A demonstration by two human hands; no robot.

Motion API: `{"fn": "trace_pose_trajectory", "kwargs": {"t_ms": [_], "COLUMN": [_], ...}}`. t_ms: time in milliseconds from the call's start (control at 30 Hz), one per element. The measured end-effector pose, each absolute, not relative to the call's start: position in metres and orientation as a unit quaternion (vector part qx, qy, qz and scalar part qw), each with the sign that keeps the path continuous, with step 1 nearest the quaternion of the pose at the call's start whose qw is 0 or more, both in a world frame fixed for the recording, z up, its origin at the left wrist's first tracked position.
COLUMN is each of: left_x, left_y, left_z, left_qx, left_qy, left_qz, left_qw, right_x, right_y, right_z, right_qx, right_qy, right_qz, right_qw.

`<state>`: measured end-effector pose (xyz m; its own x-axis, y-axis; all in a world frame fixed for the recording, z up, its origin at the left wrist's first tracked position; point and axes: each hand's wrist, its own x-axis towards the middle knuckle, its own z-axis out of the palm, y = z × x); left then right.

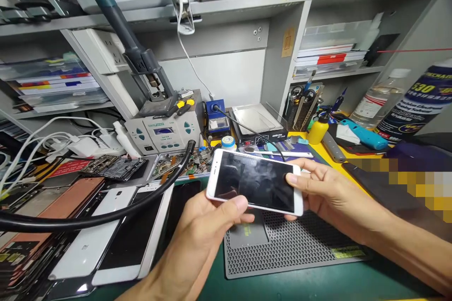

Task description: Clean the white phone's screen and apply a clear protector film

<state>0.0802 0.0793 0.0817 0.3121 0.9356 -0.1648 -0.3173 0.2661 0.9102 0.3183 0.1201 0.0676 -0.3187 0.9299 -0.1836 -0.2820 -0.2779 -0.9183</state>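
Note:
A white-framed smartphone (256,181) with a dark, smudged screen is held sideways between both hands, tilted above the work mat. My left hand (212,221) grips its left end, the thumb lying over the lower edge of the screen. At the other end my right hand (321,186) pinches the phone, thumb on the front and fingers behind. The screen shows only dull reflections. Below lies a grey honeycomb-patterned mat (282,254), partly covered from view by the phone and hands.
Phones and phone parts, among them a white phone back (90,240), crowd the left side. A black hose (106,221) arches over them. Behind stand a hot-air station (162,131) and a flat heating plate (257,120). A yellow bottle (318,128) and a spray can (413,103) stand right.

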Motion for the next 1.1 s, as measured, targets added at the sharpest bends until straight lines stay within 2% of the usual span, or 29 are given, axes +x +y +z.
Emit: {"fn": "trace_pose_trajectory", "kwargs": {"t_ms": [100, 267, 467, 733, 1100], "left_x": [0.105, 0.15, 0.18, 0.178, 0.157], "left_y": [0.076, 0.079, 0.088, 0.089, 0.096], "left_z": [0.081, 0.073, 0.06, 0.059, 0.062], "left_qx": [0.373, 0.388, 0.367, 0.351, 0.391], "left_qy": [0.381, 0.446, 0.453, 0.437, 0.441], "left_qz": [0.482, 0.511, 0.554, 0.564, 0.51], "left_qw": [0.695, 0.624, 0.594, 0.606, 0.627], "right_x": [0.316, 0.313, 0.312, 0.314, 0.321], "right_y": [0.116, 0.108, 0.104, 0.106, 0.108], "right_z": [0.068, 0.067, 0.064, 0.064, 0.064], "right_qx": [-0.369, -0.349, -0.326, -0.318, -0.334], "right_qy": [-0.4, -0.386, -0.381, -0.395, -0.392], "right_qz": [0.702, 0.688, 0.691, 0.696, 0.699], "right_qw": [0.459, 0.506, 0.52, 0.509, 0.496]}}
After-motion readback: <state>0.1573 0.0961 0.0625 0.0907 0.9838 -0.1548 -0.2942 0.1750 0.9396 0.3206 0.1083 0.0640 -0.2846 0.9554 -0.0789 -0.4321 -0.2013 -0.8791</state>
